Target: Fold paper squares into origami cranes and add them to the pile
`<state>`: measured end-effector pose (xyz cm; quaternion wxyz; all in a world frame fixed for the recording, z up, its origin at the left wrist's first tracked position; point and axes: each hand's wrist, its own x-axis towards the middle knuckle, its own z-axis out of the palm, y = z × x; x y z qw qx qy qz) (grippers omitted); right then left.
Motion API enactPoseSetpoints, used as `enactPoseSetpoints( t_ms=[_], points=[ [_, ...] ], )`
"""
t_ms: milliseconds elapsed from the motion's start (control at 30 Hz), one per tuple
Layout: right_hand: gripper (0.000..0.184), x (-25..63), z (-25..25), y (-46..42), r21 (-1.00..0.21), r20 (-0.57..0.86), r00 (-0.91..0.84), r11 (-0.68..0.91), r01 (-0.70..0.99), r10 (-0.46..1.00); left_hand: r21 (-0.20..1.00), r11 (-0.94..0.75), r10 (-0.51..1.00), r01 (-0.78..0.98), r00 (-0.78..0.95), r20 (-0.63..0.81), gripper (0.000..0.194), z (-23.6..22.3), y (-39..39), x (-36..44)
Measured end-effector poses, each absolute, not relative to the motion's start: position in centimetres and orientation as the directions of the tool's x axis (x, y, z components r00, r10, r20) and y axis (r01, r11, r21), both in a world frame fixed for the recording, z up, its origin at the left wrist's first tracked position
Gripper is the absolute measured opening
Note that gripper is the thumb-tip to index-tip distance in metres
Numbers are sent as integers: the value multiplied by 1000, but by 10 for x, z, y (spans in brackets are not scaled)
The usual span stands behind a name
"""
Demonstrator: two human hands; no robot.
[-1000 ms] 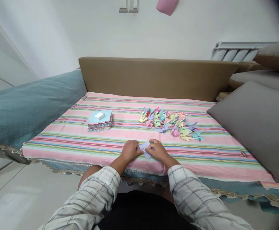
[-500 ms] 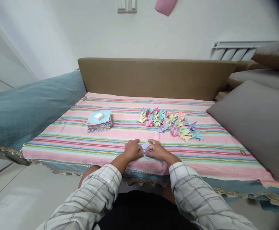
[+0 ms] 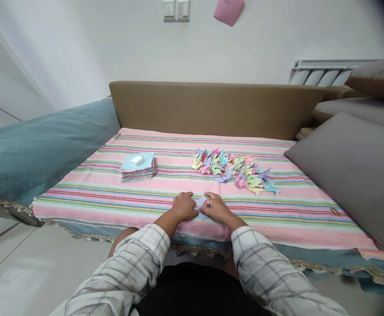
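Observation:
A small piece of folded purple origami paper [image 3: 203, 202] lies on the striped cloth [image 3: 139, 206] near its front edge. My left hand [image 3: 184, 207] grips the paper's left side, thumb and fingers pressed on it. From the right, my right hand [image 3: 215, 208] pinches the same paper, and the two thumbs nearly meet over its middle. Parts of the paper are hidden beneath the fingers. Beyond my hands lies a cluster of folded paper cranes [image 3: 225, 169] in many colours.
At the left stands a stack of square paper sheets [image 3: 138, 173], topped by a small white block [image 3: 137, 160]. A grey cushion [image 3: 350, 171] leans at the right. Near it lies a small brown loop [image 3: 335, 211]. The brown backrest [image 3: 211, 109] runs behind.
My left hand has shifted slightly to the right, closer to my right hand, covering more of the purple paper. My right hand stays nearly in place. The cranes and stack are unmoved.

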<state>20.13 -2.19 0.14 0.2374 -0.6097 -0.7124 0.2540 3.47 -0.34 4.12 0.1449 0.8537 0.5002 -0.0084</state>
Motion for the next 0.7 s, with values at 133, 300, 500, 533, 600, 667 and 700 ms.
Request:
enactPoseSetpoints(
  t_ms=[133,300,500,533,600,667,700],
  points=[
    [18,202,1,-22,-650,20,-150,127,749,988,220,-451,853,865,491,-180,25,43,-3,37],
    [24,205,-1,-19,-643,14,-177,145,752,984,258,-440,844,860,494,-209,24,42,-1,31],
    [24,206,1,-18,-624,-9,-198,149,767,980,287,-414,858,864,476,-195,24,37,0,31],
    [23,205,2,-18,-622,-9,-203,153,768,979,287,-410,862,866,470,-189,24,36,0,32],
    [22,205,2,-19,-619,-4,-210,162,768,978,289,-404,868,868,463,-178,23,36,-1,34],
    [22,204,2,-19,-620,2,-208,164,768,978,296,-401,871,867,461,-169,21,37,-2,35],
    [22,204,1,-19,-621,4,-205,163,767,979,303,-402,871,864,462,-164,20,37,-2,35]
  ],
)
